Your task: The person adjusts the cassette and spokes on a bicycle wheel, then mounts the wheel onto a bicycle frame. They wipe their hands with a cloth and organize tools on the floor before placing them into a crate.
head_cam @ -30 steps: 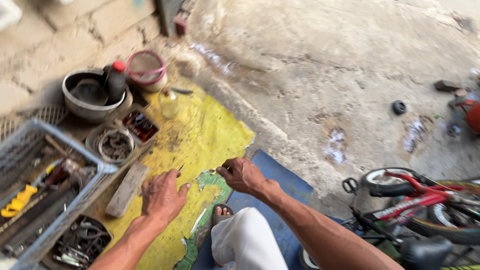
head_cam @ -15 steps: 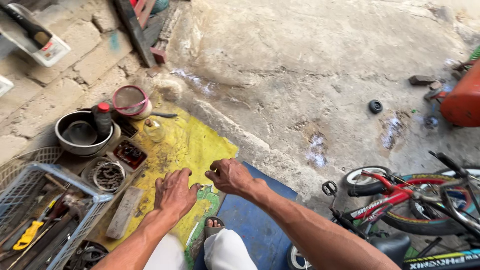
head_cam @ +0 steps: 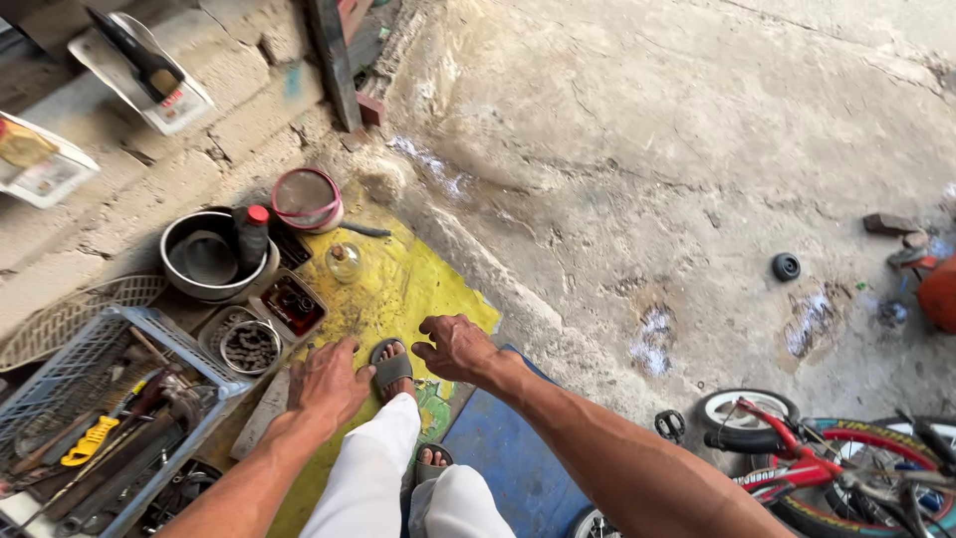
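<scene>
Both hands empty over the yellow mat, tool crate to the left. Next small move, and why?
Probably swing the left hand left to the blue crate of tools. Both it and the right hand are open and hold nothing, hovering over the yellow mat, and the crate is the nearest stock of tools on that side.

Two bare hands, the left hand (head_cam: 324, 384) and the right hand (head_cam: 456, 347), and two sandalled feet (head_cam: 391, 367). One yellow mat (head_cam: 398, 289), one blue mat (head_cam: 498, 458), one blue crate (head_cam: 90, 344) (tools inside, too jumbled to count), one metal bowl (head_cam: 209, 261), one red-capped bottle (head_cam: 253, 237), one small red bicycle (head_cam: 836, 463).
</scene>
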`<move>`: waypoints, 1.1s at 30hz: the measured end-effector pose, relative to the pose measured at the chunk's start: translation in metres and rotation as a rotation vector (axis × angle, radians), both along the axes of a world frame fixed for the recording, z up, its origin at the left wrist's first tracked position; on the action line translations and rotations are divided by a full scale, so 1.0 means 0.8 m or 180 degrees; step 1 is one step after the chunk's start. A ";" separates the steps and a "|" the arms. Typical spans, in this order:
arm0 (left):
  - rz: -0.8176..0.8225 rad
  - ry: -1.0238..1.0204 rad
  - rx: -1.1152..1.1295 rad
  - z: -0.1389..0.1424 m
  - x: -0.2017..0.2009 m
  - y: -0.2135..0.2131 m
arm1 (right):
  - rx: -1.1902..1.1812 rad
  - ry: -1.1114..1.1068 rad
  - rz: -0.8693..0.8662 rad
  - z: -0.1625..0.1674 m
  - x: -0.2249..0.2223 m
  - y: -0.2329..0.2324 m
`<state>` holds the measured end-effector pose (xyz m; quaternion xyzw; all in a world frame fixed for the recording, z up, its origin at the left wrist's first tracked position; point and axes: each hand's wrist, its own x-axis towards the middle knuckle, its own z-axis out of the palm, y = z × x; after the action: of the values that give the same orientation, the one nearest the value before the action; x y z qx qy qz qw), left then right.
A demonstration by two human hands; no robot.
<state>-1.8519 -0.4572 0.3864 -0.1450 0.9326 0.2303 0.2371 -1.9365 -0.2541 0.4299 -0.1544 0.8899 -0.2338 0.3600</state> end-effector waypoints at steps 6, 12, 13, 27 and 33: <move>0.0071 -0.0651 -0.0158 0.034 -0.032 -0.071 | 0.0157 -0.0090 -0.0014 0.016 -0.048 -0.010; 0.0047 -0.0793 -0.0316 0.088 -0.089 -0.061 | 0.0264 -0.0112 -0.0243 0.046 -0.091 0.007; -0.0052 -0.0680 -0.0308 0.090 -0.103 -0.049 | 0.0219 -0.0104 -0.0299 0.050 -0.101 0.010; 0.0009 0.0014 -0.0096 0.094 -0.243 0.106 | -0.0074 -0.0061 0.0216 0.088 -0.244 0.100; 0.0679 -0.0391 -0.0244 0.089 -0.247 0.123 | -0.0324 0.0274 0.0881 0.042 -0.311 0.087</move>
<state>-2.0492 -0.3592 0.4580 -0.2662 0.9037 0.2090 0.2623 -2.1851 -0.1845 0.4635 -0.3035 0.8617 -0.2199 0.3421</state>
